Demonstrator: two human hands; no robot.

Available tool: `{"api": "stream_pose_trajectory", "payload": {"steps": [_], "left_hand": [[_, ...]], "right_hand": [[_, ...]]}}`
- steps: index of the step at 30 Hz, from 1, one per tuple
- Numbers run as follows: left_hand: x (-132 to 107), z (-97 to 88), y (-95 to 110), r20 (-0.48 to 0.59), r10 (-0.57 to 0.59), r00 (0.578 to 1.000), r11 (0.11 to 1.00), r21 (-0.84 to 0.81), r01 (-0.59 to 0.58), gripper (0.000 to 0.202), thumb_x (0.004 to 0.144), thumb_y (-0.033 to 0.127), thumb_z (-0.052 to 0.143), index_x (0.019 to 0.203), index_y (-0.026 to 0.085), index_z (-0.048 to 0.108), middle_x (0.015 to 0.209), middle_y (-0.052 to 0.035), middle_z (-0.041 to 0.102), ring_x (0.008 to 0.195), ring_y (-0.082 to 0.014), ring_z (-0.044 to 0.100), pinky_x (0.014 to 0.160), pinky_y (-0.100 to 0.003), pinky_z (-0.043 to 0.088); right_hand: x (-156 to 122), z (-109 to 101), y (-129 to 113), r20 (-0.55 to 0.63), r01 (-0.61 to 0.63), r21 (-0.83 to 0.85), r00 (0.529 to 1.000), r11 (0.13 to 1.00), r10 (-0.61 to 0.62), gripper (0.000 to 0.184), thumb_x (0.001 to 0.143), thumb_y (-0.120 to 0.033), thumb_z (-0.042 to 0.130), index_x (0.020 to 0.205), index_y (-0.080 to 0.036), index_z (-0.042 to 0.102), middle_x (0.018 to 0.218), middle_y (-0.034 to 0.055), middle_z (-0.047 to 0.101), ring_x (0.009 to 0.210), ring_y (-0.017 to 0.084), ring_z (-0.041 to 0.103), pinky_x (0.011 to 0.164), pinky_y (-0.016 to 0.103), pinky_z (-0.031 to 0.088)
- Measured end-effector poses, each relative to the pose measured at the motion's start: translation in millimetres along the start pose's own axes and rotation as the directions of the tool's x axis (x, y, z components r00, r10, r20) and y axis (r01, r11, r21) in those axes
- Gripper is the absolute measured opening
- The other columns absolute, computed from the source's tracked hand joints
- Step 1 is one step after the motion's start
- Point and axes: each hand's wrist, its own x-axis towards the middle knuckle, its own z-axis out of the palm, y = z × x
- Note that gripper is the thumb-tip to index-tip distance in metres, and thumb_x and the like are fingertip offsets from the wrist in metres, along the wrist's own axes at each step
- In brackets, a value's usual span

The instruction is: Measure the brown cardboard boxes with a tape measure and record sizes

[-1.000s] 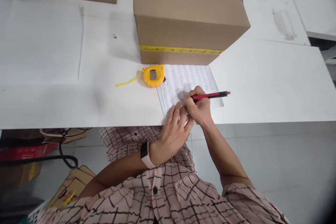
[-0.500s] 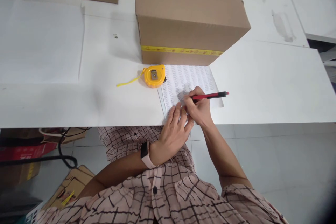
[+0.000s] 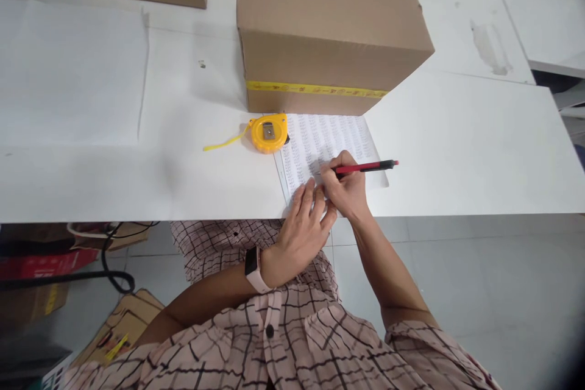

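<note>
White tabletop (image 3: 479, 152): right hand (image 3: 346, 187) pinches red-black pen (image 3: 365, 167), likely writing; next stroke wants flat left hand (image 3: 301, 228) steadying text-filled sheet (image 3: 338, 134).

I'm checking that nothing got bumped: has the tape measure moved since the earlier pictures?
No; the tape measure keeps its place relative to the taped cardboard box.

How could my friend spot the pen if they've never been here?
Find the big brown box with the yellow band on the white table. Just in front of it lies a sheet with rows of small marks, where the right hand grips the pen. It's slim and red with a mostly black end, unlike the chunky yellow tape measure nearby.
</note>
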Motion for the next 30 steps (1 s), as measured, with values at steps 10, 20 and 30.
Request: {"api": "stream_pose_trajectory", "payload": {"steps": [10,20,30], "left_hand": [[-0.2,1.4,0.3,-0.030,0.001,1.000,1.000,0.011,-0.001,0.050,0.091,0.031,0.064,0.133,0.007,0.054,0.142,-0.0267,0.057,0.141,-0.0437,0.045,0.118,-0.056,0.038],[-0.9,3.8,0.3,-0.063,0.001,0.998,1.000,0.022,0.000,0.048,0.090,0.032,0.064,0.132,0.008,0.054,0.140,-0.0264,0.058,0.140,-0.0433,0.047,0.117,-0.055,0.039],[-0.3,1.7,1.1,-0.011,-0.002,1.000,1.000,0.011,0.002,0.049,0.093,0.032,0.060,0.135,0.007,0.051,0.143,-0.0264,0.056,0.142,-0.0413,0.045,0.118,-0.057,0.038]], "right_hand": [[0.0,-0.4,1.5,-0.022,0.003,0.006,1.000,1.000,-0.003,0.021,0.079,-0.014,0.058,0.067,-0.022,0.044,0.058,-0.0076,0.042,0.055,0.009,0.041,0.054,0.026,0.034],[0.0,0.0,0.5,-0.016,0.000,-0.006,1.000,1.000,0.000,0.021,0.080,-0.013,0.059,0.068,-0.023,0.044,0.058,-0.0076,0.044,0.054,0.010,0.043,0.054,0.026,0.035],[-1.0,-1.2,1.3,-0.007,0.005,-0.008,1.000,1.000,-0.005,0.021,0.078,-0.011,0.057,0.068,-0.023,0.043,0.058,-0.0079,0.043,0.054,0.009,0.042,0.053,0.026,0.034]]}}
